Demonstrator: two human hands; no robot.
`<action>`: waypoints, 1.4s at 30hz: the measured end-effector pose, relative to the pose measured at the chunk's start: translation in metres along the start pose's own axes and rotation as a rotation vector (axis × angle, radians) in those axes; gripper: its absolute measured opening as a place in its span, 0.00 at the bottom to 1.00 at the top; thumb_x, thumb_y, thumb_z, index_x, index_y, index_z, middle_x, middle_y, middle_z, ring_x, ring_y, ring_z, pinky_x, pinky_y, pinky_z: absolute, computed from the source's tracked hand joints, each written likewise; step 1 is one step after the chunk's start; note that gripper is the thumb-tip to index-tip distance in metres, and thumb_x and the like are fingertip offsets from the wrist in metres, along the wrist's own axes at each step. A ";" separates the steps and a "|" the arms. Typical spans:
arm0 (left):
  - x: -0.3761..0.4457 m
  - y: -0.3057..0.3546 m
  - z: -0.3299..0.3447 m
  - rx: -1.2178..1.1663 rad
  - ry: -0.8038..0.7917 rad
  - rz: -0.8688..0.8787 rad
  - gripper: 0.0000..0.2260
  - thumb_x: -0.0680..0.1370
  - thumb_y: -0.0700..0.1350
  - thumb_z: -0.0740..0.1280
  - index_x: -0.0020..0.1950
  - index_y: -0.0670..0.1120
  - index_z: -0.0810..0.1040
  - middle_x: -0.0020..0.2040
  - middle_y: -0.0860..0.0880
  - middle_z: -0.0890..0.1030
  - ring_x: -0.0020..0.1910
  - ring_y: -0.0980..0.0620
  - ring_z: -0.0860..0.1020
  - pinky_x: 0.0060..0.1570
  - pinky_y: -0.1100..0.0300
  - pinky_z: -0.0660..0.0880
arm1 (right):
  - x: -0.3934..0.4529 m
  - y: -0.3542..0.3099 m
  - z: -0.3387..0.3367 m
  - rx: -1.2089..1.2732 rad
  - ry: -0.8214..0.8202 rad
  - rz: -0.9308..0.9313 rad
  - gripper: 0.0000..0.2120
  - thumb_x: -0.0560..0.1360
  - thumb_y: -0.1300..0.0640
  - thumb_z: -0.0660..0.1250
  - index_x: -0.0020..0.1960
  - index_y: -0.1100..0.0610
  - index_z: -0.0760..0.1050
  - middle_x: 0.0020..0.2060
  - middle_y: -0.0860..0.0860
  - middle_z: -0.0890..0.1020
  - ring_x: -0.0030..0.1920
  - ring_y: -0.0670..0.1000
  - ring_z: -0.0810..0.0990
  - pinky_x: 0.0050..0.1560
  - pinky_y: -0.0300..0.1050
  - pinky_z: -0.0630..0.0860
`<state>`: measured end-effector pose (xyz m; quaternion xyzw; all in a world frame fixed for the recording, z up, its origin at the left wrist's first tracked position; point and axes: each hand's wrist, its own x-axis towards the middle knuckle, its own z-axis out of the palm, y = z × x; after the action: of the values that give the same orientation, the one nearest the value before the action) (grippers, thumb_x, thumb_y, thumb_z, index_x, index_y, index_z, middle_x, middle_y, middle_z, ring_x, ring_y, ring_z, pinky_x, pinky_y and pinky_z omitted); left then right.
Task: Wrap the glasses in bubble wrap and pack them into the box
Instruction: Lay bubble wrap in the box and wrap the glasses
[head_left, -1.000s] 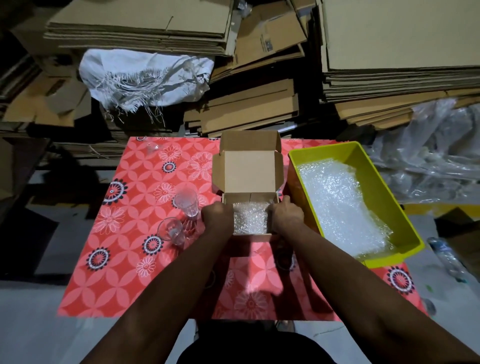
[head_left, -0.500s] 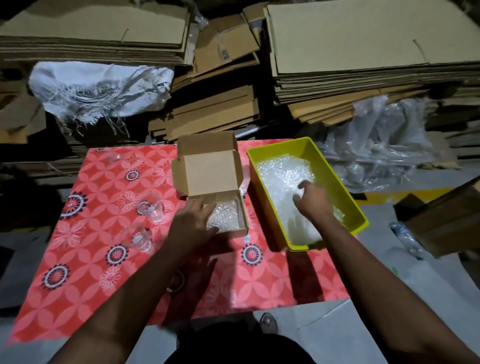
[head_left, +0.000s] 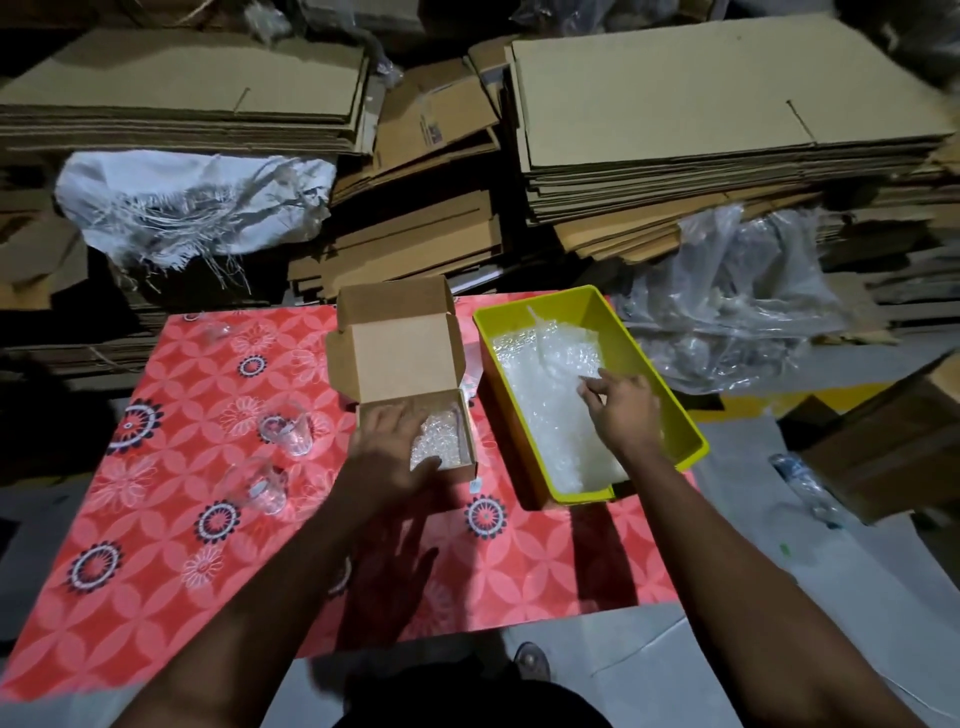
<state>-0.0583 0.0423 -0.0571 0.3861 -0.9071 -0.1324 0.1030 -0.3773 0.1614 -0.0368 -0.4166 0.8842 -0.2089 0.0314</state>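
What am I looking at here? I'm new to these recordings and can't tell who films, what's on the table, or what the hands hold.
There is no machine: a person wears a camera on the head, looking forward and down, so you see their own two arms. This is the only view.

On the red patterned tablecloth stands a small open cardboard box with a bubble-wrapped bundle inside. The left hand rests on the box's near edge, against that bundle, fingers fairly straight. Two bare glasses wait left of the box.

To the right is a yellow bin of bubble wrap. The right hand reaches into it and pinches a sheet, lifting its edge.

Behind the table lie stacks of flattened cardboard.
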 end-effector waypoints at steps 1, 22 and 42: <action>0.002 0.003 -0.003 -0.065 0.001 0.013 0.35 0.74 0.69 0.57 0.74 0.49 0.71 0.71 0.45 0.73 0.67 0.44 0.67 0.64 0.45 0.67 | -0.002 -0.001 -0.002 0.022 0.073 -0.037 0.12 0.79 0.44 0.66 0.58 0.44 0.83 0.61 0.47 0.83 0.62 0.57 0.73 0.58 0.55 0.72; 0.021 0.049 -0.097 -1.565 0.055 -0.416 0.07 0.80 0.36 0.66 0.56 0.39 0.81 0.52 0.39 0.84 0.46 0.46 0.82 0.44 0.55 0.81 | -0.052 -0.136 -0.043 1.111 -0.345 0.239 0.33 0.71 0.37 0.71 0.69 0.55 0.73 0.55 0.50 0.80 0.51 0.46 0.79 0.50 0.42 0.77; -0.028 -0.011 -0.151 -1.249 0.327 -0.198 0.10 0.74 0.28 0.70 0.44 0.43 0.85 0.43 0.49 0.86 0.42 0.54 0.83 0.43 0.62 0.79 | -0.045 -0.193 -0.046 1.258 -0.490 -0.324 0.17 0.73 0.74 0.67 0.37 0.56 0.86 0.37 0.49 0.87 0.41 0.45 0.86 0.41 0.36 0.80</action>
<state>0.0119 0.0312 0.0793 0.3505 -0.5924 -0.5827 0.4320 -0.2188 0.1019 0.0761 -0.4811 0.4894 -0.5837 0.4340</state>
